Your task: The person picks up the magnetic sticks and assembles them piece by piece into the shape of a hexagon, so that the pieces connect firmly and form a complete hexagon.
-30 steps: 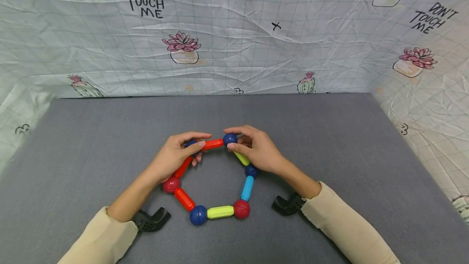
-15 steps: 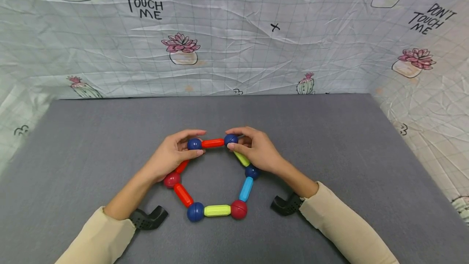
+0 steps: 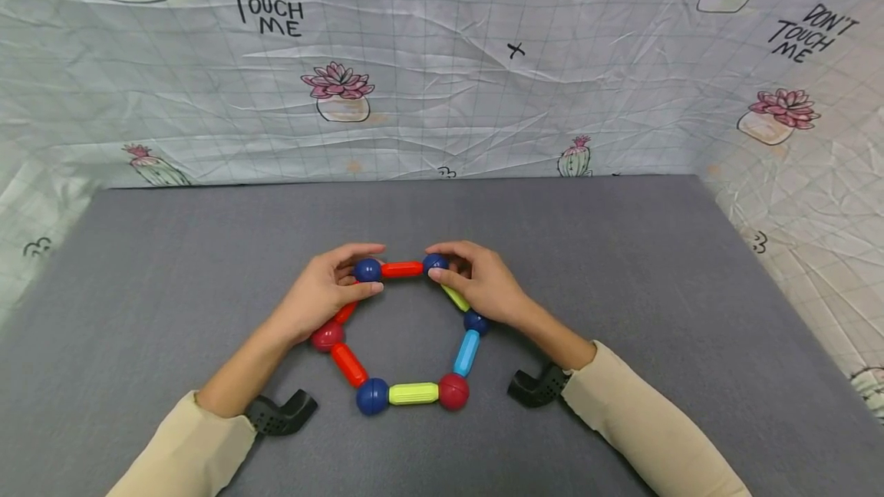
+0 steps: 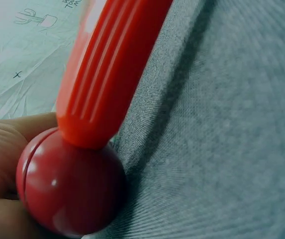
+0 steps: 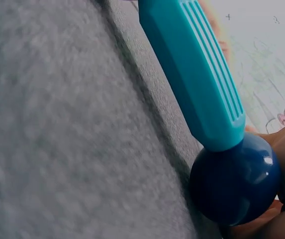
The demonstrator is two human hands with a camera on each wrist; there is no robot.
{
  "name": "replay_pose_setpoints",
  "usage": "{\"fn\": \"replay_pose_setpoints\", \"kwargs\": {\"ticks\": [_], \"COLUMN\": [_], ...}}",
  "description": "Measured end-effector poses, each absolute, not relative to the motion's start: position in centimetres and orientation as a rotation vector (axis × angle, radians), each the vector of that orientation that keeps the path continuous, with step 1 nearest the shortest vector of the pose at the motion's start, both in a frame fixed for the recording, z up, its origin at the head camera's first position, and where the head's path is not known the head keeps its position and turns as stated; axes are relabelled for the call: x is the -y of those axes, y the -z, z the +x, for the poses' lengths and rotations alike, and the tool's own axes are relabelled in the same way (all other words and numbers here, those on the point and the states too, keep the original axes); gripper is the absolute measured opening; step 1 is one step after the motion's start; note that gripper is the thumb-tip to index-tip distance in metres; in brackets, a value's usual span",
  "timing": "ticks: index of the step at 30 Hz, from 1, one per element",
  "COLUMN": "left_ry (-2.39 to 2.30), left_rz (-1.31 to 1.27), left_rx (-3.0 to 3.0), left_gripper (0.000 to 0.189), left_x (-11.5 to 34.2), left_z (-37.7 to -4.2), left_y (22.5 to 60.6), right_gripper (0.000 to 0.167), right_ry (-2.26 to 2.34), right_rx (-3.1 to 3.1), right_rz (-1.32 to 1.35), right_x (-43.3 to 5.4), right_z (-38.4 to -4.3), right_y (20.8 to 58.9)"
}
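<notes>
A ring of building rods and balls lies on the grey table, joined end to end. My left hand (image 3: 319, 290) holds the far-left blue ball (image 3: 367, 270) between thumb and forefinger. With its thumb and fingers, my right hand (image 3: 486, 282) pinches the far-right blue ball (image 3: 435, 264). A red rod (image 3: 402, 270) links those two balls. By the left palm sits a red ball (image 4: 72, 184) with a red rod (image 4: 112, 74) on it. Beside the right palm, a darker blue ball (image 5: 236, 179) meets a light blue rod (image 5: 194, 74). My right hand partly covers a yellow-green rod (image 3: 456, 298).
The ring's near side has a blue ball (image 3: 373, 396), a yellow-green rod (image 3: 414, 393) and a red ball (image 3: 453, 392). Black wrist mounts (image 3: 282, 413) jut inward from both sleeves. A patterned cloth (image 3: 442, 98) hangs behind the grey table (image 3: 608, 251).
My left thumb and forefinger have drawn back left off the red rod, uncovering the far-left blue ball. The right hand keeps its hold, and the ring has barely shifted.
</notes>
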State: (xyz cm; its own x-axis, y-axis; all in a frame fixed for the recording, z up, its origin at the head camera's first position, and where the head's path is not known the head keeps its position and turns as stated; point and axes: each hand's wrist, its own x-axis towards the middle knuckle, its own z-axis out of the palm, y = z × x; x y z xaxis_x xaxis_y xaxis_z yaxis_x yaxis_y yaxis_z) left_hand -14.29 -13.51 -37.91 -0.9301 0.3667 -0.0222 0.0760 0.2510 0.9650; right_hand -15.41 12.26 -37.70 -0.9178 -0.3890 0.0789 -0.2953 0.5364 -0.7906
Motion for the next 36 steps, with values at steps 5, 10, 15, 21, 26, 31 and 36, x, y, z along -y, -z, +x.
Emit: {"fn": "replay_pose_setpoints", "kwargs": {"ticks": [5, 10, 15, 21, 26, 31, 36], "left_ry": [-1.734, -1.821, -1.944, -2.042, -2.065, -1.984, -1.791], "left_rz": [0.441, 0.410, 0.350, 0.270, 0.246, 0.239, 0.218], "left_rx": [-2.295, -2.278, -2.309, -2.340, -2.396, -2.555, -2.756], "left_gripper": [0.056, 0.057, 0.056, 0.050, 0.046, 0.042, 0.050], "left_x": [13.4, 13.0, 12.4, 11.8, 11.3, 11.0, 10.4], "left_z": [-14.1, -13.9, -13.5, -13.2, -12.9, -12.6, -12.0], "left_y": [38.0, 38.4, 38.5, 38.5, 38.5, 38.5, 38.2], "right_gripper": [0.032, 0.031, 0.031, 0.032, 0.032, 0.032, 0.032], "right_ry": [1.301, 1.299, 1.308, 1.318, 1.318, 1.297, 1.283], "right_rx": [-2.702, -2.736, -2.755, -2.747, -2.742, -2.738, -2.734], "right_rz": [-0.590, -0.552, -0.524, -0.531, -0.527, -0.520, -0.505], "right_x": [-12.5, -12.8, -12.9, -13.0, -13.0, -13.0, -13.1], "right_z": [-15.7, -15.8, -15.7, -15.8, -15.8, -15.8, -15.8], "right_y": [37.9, 38.0, 38.1, 38.1, 38.1, 38.0, 37.8]}}
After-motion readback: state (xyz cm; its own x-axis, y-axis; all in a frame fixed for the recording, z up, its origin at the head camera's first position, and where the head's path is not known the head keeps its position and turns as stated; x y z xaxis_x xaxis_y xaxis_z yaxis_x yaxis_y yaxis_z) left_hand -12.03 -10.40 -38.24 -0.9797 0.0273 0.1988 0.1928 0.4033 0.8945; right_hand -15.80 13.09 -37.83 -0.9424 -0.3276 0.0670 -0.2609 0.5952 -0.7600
